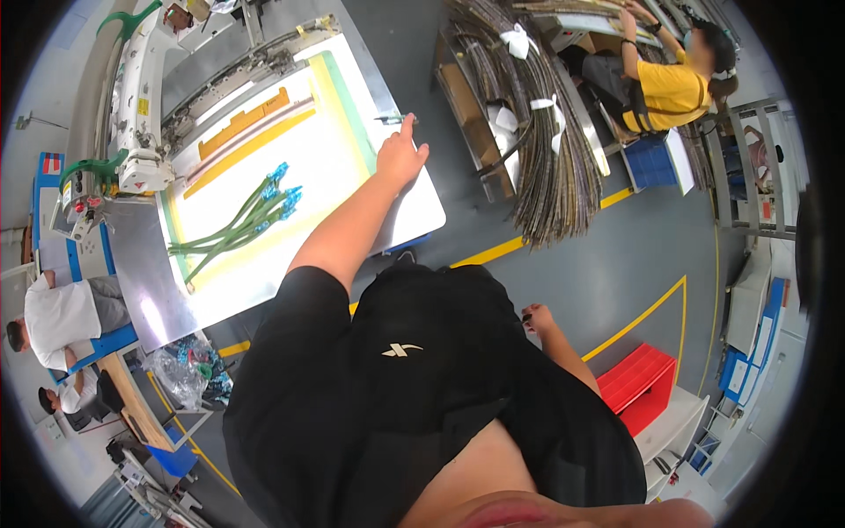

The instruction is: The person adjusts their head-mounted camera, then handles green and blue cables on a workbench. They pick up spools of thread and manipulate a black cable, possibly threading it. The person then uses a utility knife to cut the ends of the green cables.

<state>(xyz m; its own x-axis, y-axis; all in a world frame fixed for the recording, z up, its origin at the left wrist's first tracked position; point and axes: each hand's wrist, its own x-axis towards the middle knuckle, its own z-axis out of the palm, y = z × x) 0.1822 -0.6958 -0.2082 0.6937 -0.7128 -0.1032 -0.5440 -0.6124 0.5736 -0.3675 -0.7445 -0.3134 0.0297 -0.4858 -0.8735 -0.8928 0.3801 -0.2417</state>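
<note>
My left hand [403, 160] reaches out over the right edge of a bright white worktable [414, 211]. Its index finger is stretched and its thumb stands apart. The fingertip meets a small, thin dark tool [385, 118] lying at the table's edge; its kind is too small to tell. My right hand [535, 318] hangs low at my side with curled fingers, and a small dark bit shows at them. On the tabletop lies a loose bunch of green strips with blue ends [242, 224]. Beyond it is a flat orange-yellow notched piece [242, 123].
A white industrial machine [145, 106] stands along the table's far left. Long dark strips tied with white [550, 150] hang from a rack at right. A person in yellow [669, 92] works behind it. A red bin [638, 383] stands right; people in white [66, 317] sit left.
</note>
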